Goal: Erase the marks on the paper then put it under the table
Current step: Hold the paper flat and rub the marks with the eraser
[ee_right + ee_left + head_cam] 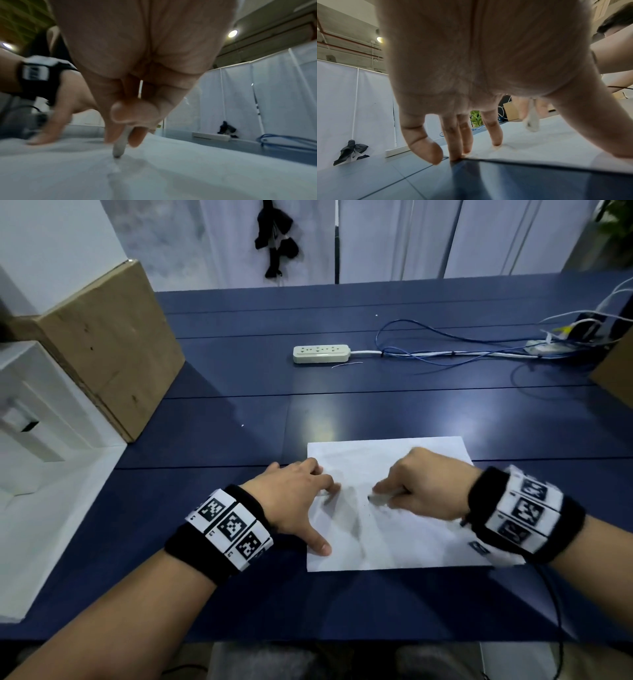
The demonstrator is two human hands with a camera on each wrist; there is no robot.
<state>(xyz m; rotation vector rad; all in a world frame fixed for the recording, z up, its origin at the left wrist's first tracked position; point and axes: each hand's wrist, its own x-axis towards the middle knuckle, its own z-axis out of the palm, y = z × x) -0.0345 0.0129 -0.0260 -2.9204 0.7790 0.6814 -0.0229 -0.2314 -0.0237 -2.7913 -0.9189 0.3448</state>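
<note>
A white sheet of paper (404,529) lies flat on the blue table (239,440) near its front edge. My left hand (298,501) presses the sheet's left side with spread, straight fingers (493,129). My right hand (411,491) pinches a small white eraser (376,498) between thumb and fingers, its dark tip down on the paper (171,175). The right wrist view shows the eraser (121,144) upright, touching the sheet, with faint crumbs below it. The eraser (532,121) also shows past my left palm. No clear pencil marks show on the paper.
A cardboard box (109,347) and a white unit (30,412) stand at the left. A white power strip (321,354) with blue cables (445,350) lies across the table's far half. Another box corner (616,371) pokes in at the right.
</note>
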